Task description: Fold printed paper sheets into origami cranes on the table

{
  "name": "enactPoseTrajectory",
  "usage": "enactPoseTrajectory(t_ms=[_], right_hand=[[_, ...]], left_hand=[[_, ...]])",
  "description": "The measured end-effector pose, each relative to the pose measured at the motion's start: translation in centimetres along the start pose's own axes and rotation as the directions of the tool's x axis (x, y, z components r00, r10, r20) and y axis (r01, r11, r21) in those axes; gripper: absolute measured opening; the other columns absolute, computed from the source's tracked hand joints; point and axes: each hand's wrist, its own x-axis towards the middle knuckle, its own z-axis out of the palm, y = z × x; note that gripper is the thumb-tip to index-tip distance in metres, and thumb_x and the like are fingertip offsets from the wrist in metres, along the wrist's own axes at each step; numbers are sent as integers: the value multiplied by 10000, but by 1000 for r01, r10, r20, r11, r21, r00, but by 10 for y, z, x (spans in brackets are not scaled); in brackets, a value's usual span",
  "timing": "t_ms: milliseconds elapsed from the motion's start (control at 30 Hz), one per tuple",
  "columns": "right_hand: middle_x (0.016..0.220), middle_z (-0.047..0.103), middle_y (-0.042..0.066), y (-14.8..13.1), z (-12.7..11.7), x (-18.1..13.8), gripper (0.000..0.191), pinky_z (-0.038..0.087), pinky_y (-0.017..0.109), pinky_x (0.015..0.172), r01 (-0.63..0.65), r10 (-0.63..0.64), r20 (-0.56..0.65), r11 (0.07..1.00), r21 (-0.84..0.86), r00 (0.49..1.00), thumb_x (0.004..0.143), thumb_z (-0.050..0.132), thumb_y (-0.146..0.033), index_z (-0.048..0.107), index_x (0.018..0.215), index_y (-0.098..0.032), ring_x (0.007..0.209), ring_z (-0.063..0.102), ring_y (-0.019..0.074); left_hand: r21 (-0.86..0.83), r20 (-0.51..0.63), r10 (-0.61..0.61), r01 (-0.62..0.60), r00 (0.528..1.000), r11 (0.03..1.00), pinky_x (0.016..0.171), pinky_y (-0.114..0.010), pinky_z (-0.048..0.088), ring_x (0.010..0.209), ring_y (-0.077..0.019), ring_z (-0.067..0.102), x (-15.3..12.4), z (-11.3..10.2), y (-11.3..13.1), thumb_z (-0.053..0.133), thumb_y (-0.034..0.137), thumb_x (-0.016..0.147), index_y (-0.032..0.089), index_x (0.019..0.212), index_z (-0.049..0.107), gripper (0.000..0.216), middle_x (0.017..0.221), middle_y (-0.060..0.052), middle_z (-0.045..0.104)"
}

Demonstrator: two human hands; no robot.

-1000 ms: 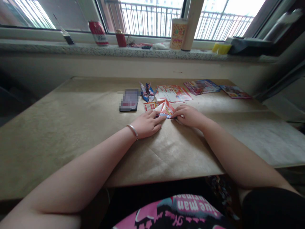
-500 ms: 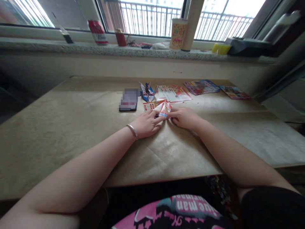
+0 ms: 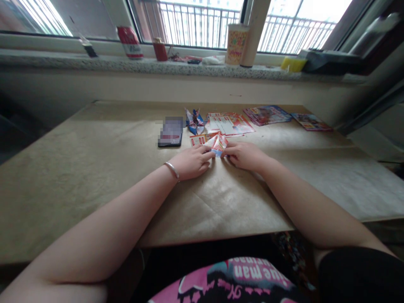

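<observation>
A small folded sheet of printed paper [image 3: 219,144], red, white and blue with a pointed top, lies on the table between my hands. My left hand [image 3: 193,162], below a silver bangle, has its fingers closed on the paper's left side. On the right edge, my right hand [image 3: 244,155] pinches the same paper with bent fingers. Just behind my left fingers a flat printed leaflet [image 3: 198,139] shows in part. A blue and red folded paper shape [image 3: 195,121] with pointed tips stands farther back.
A phone [image 3: 171,132] lies left of the papers. Printed leaflets [image 3: 225,125] spread behind my hands, with a stack of colourful sheets [image 3: 267,115] and another sheet pile [image 3: 311,122] to the right. A can [image 3: 130,43] and a paper cup [image 3: 236,44] stand on the windowsill.
My left hand has shifted slightly to the left, away from the paper's front middle, uncovering more of its blue lower edge. The right hand stays nearly in place.
</observation>
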Motion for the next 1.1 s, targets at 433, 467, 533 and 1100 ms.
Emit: enactPoseTrajectory(t_ms=[433,467,533,1100], right_hand=[[1113,689,41,1,1,0,330,414,291,747,-16,17,-16,1000,17,1000,856,486,-164,741,1036,-272,933,627,197],[1108,689,41,1,1,0,328,413,291,747,-20,21,-13,1000,18,1000,859,484,-170,742,1033,-274,935,626,198],[1105,689,40,1,1,0,330,411,291,750,-29,29,-9,999,24,1000,859,484,-174,743,1035,-276,939,624,198],[1030,688,50,1,0,0,347,433,287,762,-39,40,-6,998,58,999,835,488,-145,765,1004,-269,903,625,190]], left_hand=[[-35,11,-4,5,1000,999,1049,-358,439,1204,-215,552,-6,-11,-10,415,169,887,195,1166,651,366,1341,-68,584],[-16,21,-23,23,1000,1000,1041,-350,441,1182,-210,567,-7,-14,-11,422,172,879,199,1133,672,357,1312,-59,610],[27,52,-64,63,997,998,1018,-357,449,1128,-207,600,-10,-20,-13,431,192,870,230,1066,711,344,1257,-28,655],[107,208,-234,215,950,971,989,-280,459,1098,-160,630,-19,-36,-22,407,242,866,276,1003,761,381,1211,54,694]])
